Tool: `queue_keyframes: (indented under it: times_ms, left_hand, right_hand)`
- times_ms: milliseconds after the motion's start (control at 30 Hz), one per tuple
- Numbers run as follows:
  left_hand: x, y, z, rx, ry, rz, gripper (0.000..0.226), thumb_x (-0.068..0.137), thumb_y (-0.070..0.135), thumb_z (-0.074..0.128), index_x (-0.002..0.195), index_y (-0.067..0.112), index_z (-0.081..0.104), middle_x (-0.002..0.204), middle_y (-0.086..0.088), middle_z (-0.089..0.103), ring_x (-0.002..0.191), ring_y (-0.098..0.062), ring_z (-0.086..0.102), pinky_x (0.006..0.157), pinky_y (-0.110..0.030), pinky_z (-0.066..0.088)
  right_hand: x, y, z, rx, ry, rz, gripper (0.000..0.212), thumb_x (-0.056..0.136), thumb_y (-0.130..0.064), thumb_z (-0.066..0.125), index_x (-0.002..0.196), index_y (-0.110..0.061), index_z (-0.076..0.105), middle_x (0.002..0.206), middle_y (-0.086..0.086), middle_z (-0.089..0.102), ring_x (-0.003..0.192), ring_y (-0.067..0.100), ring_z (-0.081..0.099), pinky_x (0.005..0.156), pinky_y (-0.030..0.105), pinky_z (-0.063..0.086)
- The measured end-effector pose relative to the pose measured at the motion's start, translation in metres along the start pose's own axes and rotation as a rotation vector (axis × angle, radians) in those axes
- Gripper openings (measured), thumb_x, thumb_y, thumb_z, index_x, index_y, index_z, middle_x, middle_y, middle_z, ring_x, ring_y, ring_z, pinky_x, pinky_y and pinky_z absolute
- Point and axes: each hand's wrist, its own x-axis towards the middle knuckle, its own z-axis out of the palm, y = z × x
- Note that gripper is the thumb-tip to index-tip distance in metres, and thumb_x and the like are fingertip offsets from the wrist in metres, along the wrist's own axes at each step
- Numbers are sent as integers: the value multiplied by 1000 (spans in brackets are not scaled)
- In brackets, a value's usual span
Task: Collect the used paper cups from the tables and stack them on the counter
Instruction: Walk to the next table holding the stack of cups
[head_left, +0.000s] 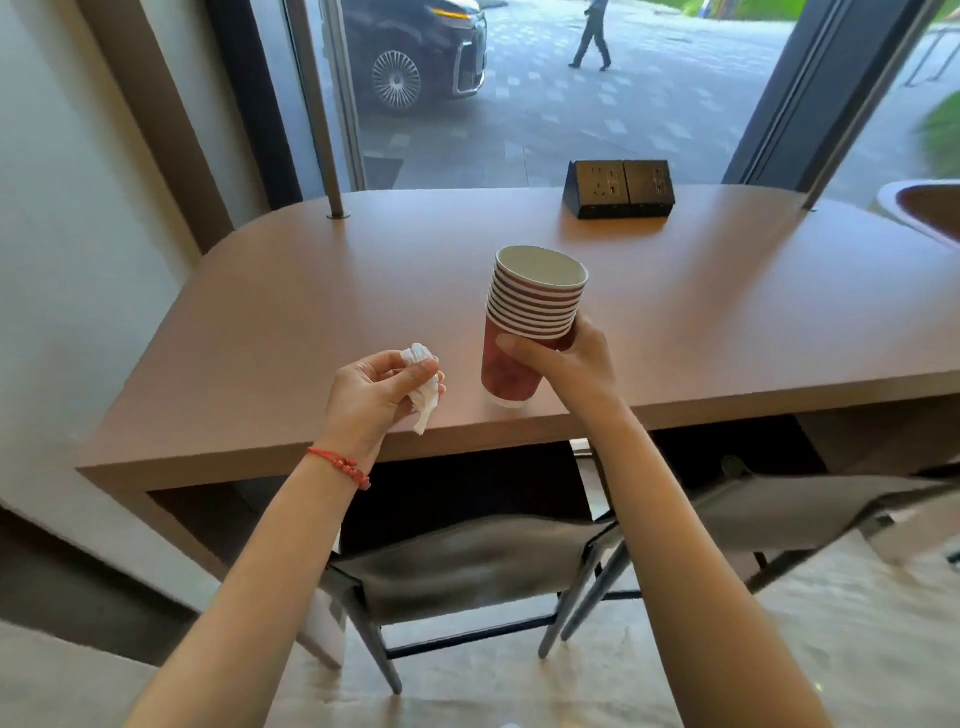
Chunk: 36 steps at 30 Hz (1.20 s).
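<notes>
Presently, the right hand (566, 358) holds a stack of red paper cups (530, 322), its fingers (519, 349) wrapped around the lowest cup just below the banded white rims. The stack leans slightly left, mouth open upward, and its base sits at or just above the brown tabletop (727, 322), close to the near edge; contact with the surface cannot be confirmed. The left hand (376, 397) is to the left of the stack and apart from it, fingers closed around a crumpled white tissue (423, 384), which trails downward over the tabletop's near edge. A red beaded bracelet (340, 465) circles the left wrist. Beyond the stack, toward the window, a black power socket block (621, 188) rests on the tabletop. Two metal posts (324, 130) rise from the far corners of the tabletop. Below the stack, under the tabletop's near edge, two grey chairs (467, 561) stand side by side. Through the window (571, 104), a dark car (415, 52) and a walking person (592, 36) are visible on the pavement.
</notes>
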Motion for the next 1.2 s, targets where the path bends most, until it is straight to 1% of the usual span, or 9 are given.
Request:
queue_keyframes:
  times_ms: [167, 267, 533, 667, 767, 900, 1000, 1067, 1200]
  left_hand:
    - [-13, 0, 10, 30, -164, -18, 8, 76, 10, 68, 82, 4, 66, 67, -2, 69, 62, -14, 68, 64, -26, 58]
    - [-26, -5, 30, 61, -299, -35, 12, 74, 14, 69, 83, 6, 67, 68, 0, 70, 65, -14, 69, 63, -24, 57]
    - [-73, -38, 108, 109, -592, -114, 11, 76, 14, 70, 83, 7, 70, 68, 1, 72, 66, -13, 69, 61, -21, 54]
    - [-107, -57, 157, 170, -736, -116, 13, 73, 21, 73, 81, 11, 72, 72, -1, 73, 73, -17, 71, 68, -25, 57]
    - [-137, -72, 194, 204, -837, -124, 8, 77, 18, 71, 80, 10, 71, 69, 1, 73, 72, -15, 71, 64, -22, 55]
    - [-184, -98, 243, 255, -973, -148, 8, 79, 19, 70, 78, 12, 71, 68, 1, 72, 71, -16, 69, 63, -24, 56]
    - [-223, -119, 279, 300, -1068, -167, 11, 81, 20, 69, 83, 9, 70, 66, 3, 72, 64, -10, 68, 52, -18, 51]
    - [-249, -130, 303, 318, -1123, -196, 12, 81, 19, 69, 84, 7, 69, 62, 4, 71, 58, -7, 66, 48, -15, 48]
    - [-298, -154, 343, 309, -1205, -279, 9, 80, 15, 70, 80, 6, 69, 67, -2, 71, 67, -14, 70, 52, -20, 52]
  right_hand:
    - [-54, -7, -20, 26, 131, 33, 59, 69, -16, 81, 121, -10, 54, 108, 2, 66, 97, 11, 64, 78, 21, 55]
    - [-92, -8, -41, 50, 244, 50, 48, 70, -14, 81, 111, -20, 57, 102, -5, 67, 89, -1, 65, 71, 12, 52]
    - [-193, -7, -106, -38, 547, 109, 66, 71, -17, 80, 128, -14, 47, 114, 0, 63, 103, 10, 61, 79, 20, 53]
    - [-244, -7, -144, -88, 708, 134, 68, 70, -19, 81, 129, -13, 48, 114, 0, 62, 104, 11, 60, 74, 14, 52]
    - [-284, -8, -174, -92, 823, 146, 61, 69, -16, 82, 123, -16, 52, 107, -5, 64, 98, 5, 61, 70, 10, 50]
    - [-340, -3, -213, -104, 963, 176, 67, 60, -27, 82, 120, -14, 55, 108, -1, 66, 98, 9, 64, 76, 17, 52]
    - [-384, 1, -244, -117, 1076, 222, 70, 58, -30, 83, 120, -12, 54, 110, 3, 66, 100, 13, 64, 81, 23, 52]
    - [-413, 2, -262, -108, 1138, 242, 65, 61, -24, 85, 117, -11, 56, 108, 4, 67, 96, 11, 64, 77, 20, 50]
    - [-466, 5, -294, -96, 1240, 268, 64, 57, -23, 83, 114, -8, 57, 105, 5, 68, 91, 9, 65, 75, 18, 51]
